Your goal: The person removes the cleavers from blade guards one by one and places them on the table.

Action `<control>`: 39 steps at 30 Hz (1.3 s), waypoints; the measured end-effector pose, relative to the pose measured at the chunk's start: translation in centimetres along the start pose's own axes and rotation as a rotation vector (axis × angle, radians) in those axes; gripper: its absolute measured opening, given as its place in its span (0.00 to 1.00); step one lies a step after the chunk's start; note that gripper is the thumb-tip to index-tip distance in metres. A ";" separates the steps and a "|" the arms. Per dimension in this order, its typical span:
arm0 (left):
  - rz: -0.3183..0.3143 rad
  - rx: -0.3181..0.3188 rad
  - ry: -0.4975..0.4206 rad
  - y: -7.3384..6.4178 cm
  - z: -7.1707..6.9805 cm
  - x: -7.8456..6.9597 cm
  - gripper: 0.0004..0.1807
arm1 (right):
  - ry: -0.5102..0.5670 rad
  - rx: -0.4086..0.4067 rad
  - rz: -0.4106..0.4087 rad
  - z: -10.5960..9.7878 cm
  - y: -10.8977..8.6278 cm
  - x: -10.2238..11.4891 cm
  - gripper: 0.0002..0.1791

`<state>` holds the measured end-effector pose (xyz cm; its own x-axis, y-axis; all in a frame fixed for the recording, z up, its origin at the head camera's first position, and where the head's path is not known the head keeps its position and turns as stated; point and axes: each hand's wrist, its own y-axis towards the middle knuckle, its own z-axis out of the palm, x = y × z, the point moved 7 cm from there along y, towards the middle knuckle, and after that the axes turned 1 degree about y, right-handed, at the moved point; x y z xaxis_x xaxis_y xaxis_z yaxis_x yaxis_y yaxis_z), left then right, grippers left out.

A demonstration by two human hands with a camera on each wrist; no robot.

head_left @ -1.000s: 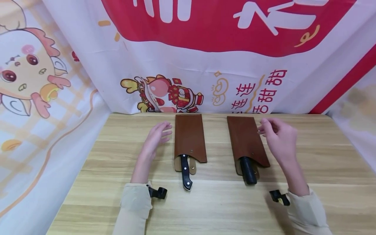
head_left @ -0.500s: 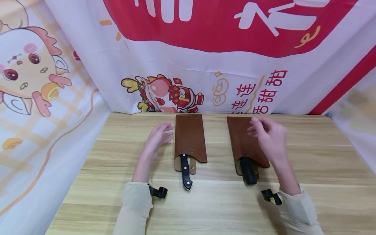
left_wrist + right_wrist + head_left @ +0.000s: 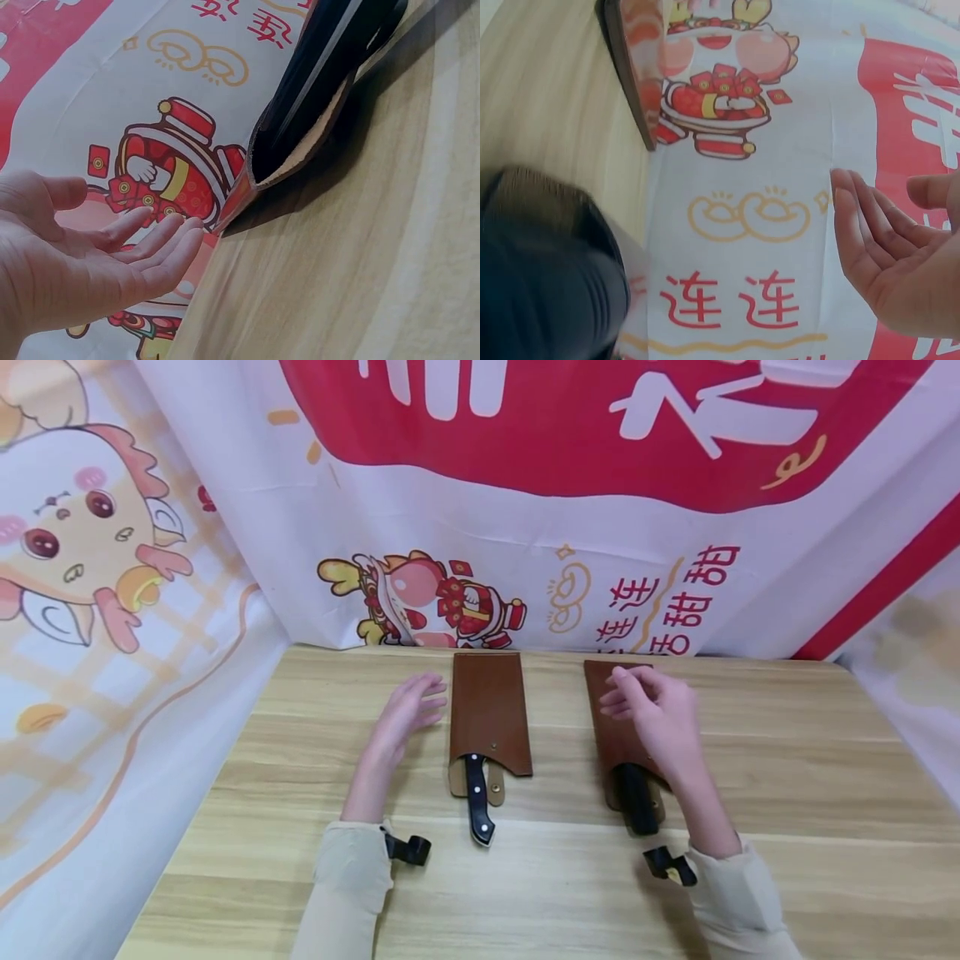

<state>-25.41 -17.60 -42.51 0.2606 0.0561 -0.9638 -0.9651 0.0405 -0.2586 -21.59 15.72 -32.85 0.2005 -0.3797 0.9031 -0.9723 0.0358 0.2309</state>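
Note:
On the table lie two brown leather sheaths, each with a knife handle sticking out toward the person. The left sheath (image 3: 491,710) holds a knife with a black riveted handle (image 3: 477,802); a tan snap strap lies beside it. From the right sheath (image 3: 611,718) comes a thicker, plain black handle (image 3: 637,802). Both blades are hidden inside. My left hand (image 3: 401,714) hovers just left of the left sheath, fingers loosely bent, holding nothing. Above the right sheath hangs my right hand (image 3: 660,718), covering part of it, its fingers relaxed and touching nothing in the right wrist view.
The wooden table (image 3: 555,893) ends at a white and red printed cloth (image 3: 450,510) hanging behind it. Another patterned cloth (image 3: 180,727) hangs on the left. Black wrist mounts (image 3: 408,850) sit at both beige sleeves (image 3: 348,868).
My right hand has moved left, from beside the right sheath to over it. My left hand stays nearly in place. The head view has shifted slightly.

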 end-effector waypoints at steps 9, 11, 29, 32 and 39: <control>-0.036 0.006 -0.035 0.3 0.2 0.4 0.29 | 0.173 0.180 0.144 2.3 -0.6 -0.9 0.30; -0.042 0.005 -0.036 0.3 0.3 0.5 0.29 | 0.185 0.206 0.151 2.8 -0.8 -1.1 0.29; -0.035 0.035 -0.039 0.6 1.0 0.4 0.30 | 0.302 0.458 0.288 8.0 -2.6 -2.2 0.24; -0.034 0.035 -0.038 0.7 1.0 0.5 0.30 | 0.324 0.482 0.279 8.5 -2.7 -2.0 0.23; -0.044 0.021 -0.054 0.4 0.3 0.7 0.30 | 0.400 0.548 0.321 10.5 -3.3 -2.1 0.19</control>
<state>-25.57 -17.23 -43.30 0.3043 0.1074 -0.9465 -0.9521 0.0646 -0.2988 -20.05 6.67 -39.33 -0.1760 -0.0592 0.9826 -0.8899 -0.4172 -0.1845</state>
